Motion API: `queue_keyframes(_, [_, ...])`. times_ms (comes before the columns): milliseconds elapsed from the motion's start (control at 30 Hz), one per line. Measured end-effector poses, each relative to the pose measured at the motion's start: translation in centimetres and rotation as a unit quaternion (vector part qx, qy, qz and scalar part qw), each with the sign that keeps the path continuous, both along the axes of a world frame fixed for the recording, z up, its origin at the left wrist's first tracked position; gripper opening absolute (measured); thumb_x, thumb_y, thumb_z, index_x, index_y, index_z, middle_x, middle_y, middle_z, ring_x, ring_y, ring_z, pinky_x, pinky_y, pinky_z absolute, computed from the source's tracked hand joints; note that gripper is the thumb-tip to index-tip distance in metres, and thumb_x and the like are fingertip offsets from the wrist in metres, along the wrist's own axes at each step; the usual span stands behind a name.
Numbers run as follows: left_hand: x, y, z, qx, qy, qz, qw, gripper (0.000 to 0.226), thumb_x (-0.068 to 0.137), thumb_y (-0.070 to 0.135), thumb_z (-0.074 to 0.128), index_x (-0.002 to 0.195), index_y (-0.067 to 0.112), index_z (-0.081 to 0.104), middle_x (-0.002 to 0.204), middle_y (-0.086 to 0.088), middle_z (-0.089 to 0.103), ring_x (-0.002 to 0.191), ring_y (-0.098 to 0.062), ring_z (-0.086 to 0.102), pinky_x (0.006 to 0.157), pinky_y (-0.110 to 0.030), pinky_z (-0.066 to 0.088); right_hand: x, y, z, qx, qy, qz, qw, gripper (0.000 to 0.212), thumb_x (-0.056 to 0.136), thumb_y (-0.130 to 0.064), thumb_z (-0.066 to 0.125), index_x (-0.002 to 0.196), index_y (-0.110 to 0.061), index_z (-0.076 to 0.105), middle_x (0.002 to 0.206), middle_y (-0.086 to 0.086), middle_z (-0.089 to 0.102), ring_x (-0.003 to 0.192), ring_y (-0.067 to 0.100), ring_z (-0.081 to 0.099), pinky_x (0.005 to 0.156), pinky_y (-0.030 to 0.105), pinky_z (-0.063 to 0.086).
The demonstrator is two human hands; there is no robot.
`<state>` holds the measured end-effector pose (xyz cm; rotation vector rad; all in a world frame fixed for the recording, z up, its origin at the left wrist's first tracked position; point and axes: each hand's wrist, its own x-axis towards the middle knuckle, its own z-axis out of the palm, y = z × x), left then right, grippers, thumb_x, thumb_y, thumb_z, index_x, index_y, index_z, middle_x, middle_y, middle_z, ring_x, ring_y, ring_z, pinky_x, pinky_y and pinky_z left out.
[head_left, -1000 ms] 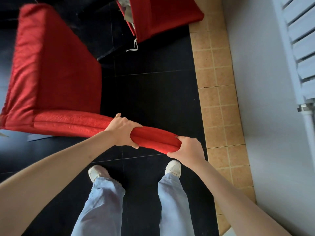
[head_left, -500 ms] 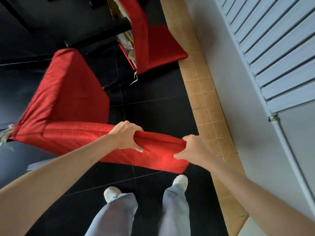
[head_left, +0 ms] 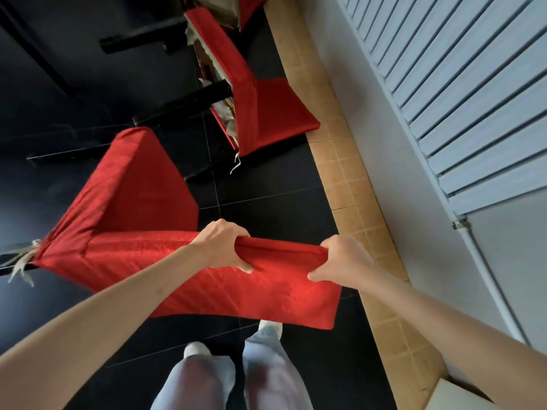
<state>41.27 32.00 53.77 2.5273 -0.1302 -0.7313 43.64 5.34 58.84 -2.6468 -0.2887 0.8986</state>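
While both hands hold red chair (head_left: 142,196) by top edge of backrest, near centre over dark floor (head_left: 281,202), risks run thus. Left corner: loose tie cords (head_left: 22,260) dangle, could snag. Left hand (head_left: 222,250) curled over edge, thumb below; grip looks firm. Shoe (head_left: 268,325) directly under backrest: stubbed toe, trip. Right hand (head_left: 340,258) pinches bunched fabric at end: cover may slide, grip lost. Wall (head_left: 414,202) close right: swing could strike it.

dim floor, blurred legs (edges warped)
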Motion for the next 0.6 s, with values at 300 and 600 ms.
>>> queue_keyframes(300, [0.6,4.4,3.0,-0.037,-0.043,0.020,0.998,0.054,0.049,0.059,0.085,0.094,0.033,0.071,0.076,0.019,0.064,0.074,0.002,0.060,0.074,-0.021,0.052,-0.2,4.2,4.2,0.000,-0.063,-0.044,0.997,0.040,0.059,-0.045,0.081,0.074,-0.010,0.069,0.065,-0.001,0.067,0.059,0.013,0.065,0.057,0.033,0.059])
queue_keyframes(600, [-0.5,9.7,6.3,-0.062,-0.055,0.016,0.996,0.054,0.045,0.063,0.083,0.090,0.035,0.070,0.078,0.019,0.066,0.079,0.001,0.061,0.077,-0.022,0.051,-3.3,10.2,9.9,-0.004,-0.122,-0.112,0.986,0.033,0.057,-0.043,0.085,0.072,-0.018,0.068,0.066,-0.007,0.067,0.061,0.007,0.062,0.061,0.034,0.057])
